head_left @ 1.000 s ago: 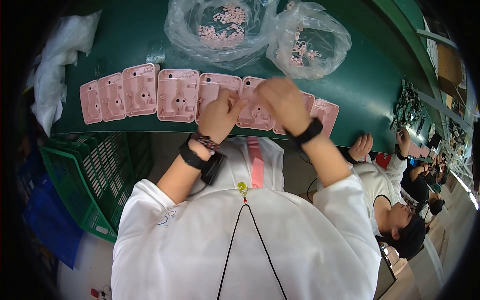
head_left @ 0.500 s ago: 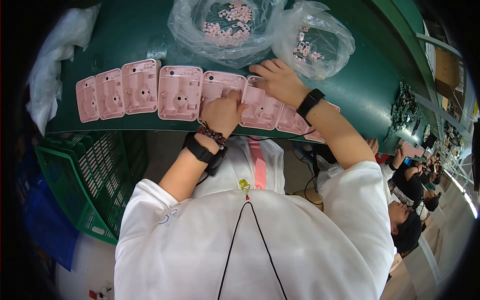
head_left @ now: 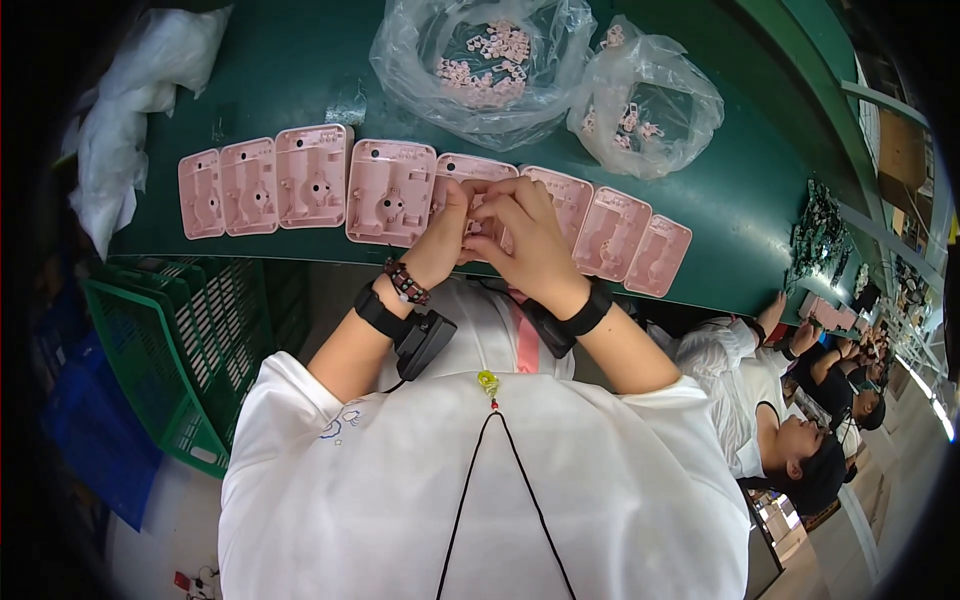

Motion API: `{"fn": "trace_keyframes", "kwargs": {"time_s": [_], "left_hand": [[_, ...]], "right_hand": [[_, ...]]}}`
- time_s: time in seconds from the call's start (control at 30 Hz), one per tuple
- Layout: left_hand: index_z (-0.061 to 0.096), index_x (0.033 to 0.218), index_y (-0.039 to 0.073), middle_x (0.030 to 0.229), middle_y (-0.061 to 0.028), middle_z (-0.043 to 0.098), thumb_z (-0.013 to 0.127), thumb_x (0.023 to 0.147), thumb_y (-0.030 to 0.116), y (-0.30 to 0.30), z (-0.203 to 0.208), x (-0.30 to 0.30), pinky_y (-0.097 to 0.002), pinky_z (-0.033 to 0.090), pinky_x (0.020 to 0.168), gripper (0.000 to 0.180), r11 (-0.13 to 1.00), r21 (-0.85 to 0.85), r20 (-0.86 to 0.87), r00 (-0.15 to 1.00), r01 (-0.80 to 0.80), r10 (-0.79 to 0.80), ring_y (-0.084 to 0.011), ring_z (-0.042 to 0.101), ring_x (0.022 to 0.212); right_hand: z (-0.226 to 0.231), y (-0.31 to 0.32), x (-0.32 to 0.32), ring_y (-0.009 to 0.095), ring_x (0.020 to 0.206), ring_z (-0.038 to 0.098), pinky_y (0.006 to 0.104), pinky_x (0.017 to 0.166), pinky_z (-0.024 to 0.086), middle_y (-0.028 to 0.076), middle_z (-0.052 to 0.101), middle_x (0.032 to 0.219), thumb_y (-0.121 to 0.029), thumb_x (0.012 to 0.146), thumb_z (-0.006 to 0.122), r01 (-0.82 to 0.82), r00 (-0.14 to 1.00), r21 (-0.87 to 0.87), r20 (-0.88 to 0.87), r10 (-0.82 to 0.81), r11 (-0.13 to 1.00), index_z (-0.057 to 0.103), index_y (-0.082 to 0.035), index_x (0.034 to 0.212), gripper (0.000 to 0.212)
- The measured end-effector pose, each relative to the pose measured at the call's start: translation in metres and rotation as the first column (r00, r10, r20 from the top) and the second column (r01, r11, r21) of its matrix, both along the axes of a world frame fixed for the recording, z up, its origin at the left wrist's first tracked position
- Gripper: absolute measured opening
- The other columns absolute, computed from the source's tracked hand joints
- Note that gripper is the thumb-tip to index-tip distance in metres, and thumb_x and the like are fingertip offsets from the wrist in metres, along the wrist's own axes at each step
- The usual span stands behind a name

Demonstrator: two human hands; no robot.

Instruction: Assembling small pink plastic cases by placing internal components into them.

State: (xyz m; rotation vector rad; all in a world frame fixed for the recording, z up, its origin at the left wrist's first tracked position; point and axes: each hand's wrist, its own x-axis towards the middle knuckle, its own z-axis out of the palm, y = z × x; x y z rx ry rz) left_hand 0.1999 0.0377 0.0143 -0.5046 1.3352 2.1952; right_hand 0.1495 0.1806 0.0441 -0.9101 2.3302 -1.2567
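My left hand point(head_left: 438, 246) and my right hand point(head_left: 528, 238) meet over a pink plastic housing point(head_left: 478, 168) in the middle of a row. Both have their fingers bent inward, fingertips close together. Whatever is between them is too small or too covered to make out. Most of that housing lies hidden under my fingers. Directly to its left is another open pink housing point(head_left: 388, 182), its moulded posts and round holes showing. On the right side, a further housing point(head_left: 566, 198) is partly covered by my right hand.
Several more pink housings continue the row both ways. Behind it stand a large clear bag point(head_left: 420, 90) and a smaller clear bag point(head_left: 695, 110), both with small pink parts. Dark pieces point(head_left: 818, 235) are heaped at right, beside co-workers. A green crate point(head_left: 150, 340) sits lower left.
My right hand has come back from near the smaller bag and joined my left hand over the middle housing. The right-hand housings are more exposed. The view has shifted slightly.
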Motion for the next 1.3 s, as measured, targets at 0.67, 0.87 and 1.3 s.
{"fn": "trace_keyframes", "kwargs": {"time_s": [0.67,0.87,1.3], "left_hand": [[0.049,0.099,0.004,0.069,-0.0046,0.048,0.036,0.095,0.036,-0.014,-0.004,0.017,-0.0269,0.04,0.064,0.035,0.868,-0.489,-0.098,0.983,0.089,-0.156,-0.0135,0.049,0.065],[0.048,0.103,0.004,0.068,-0.0034,0.047,0.028,0.095,0.046,-0.018,-0.003,0.013,-0.0246,0.037,0.057,0.048,0.875,-0.472,-0.099,0.98,0.106,-0.172,-0.0116,0.046,0.058],[0.041,0.118,0.008,0.067,0.0031,0.042,0.007,0.075,0.078,-0.014,0.023,0.0,-0.0176,0.02,0.044,0.089,0.991,-0.026,0.075,0.988,0.134,-0.131,-0.0037,0.03,0.051]], "right_hand": [[-0.051,0.041,-0.018,0.033,0.111,0.038,0.0464,0.092,0.028,0.009,0.043,0.122,-0.024,0.069,0.068,0.392,0.856,0.487,-0.505,-0.114,0.78,0.066,-0.013,0.088,0.022],[-0.039,0.036,-0.02,0.032,0.108,0.04,0.0467,0.093,0.027,0.009,0.045,0.12,-0.022,0.07,0.067,0.334,0.883,0.545,-0.467,-0.053,0.769,0.065,-0.014,0.09,0.022],[0.013,-0.018,0.026,0.029,0.095,0.045,0.038,0.077,0.038,0.008,0.051,0.103,-0.008,0.062,0.07,0.179,0.983,0.095,-0.065,-0.174,0.979,0.057,-0.009,0.089,0.029]]}}
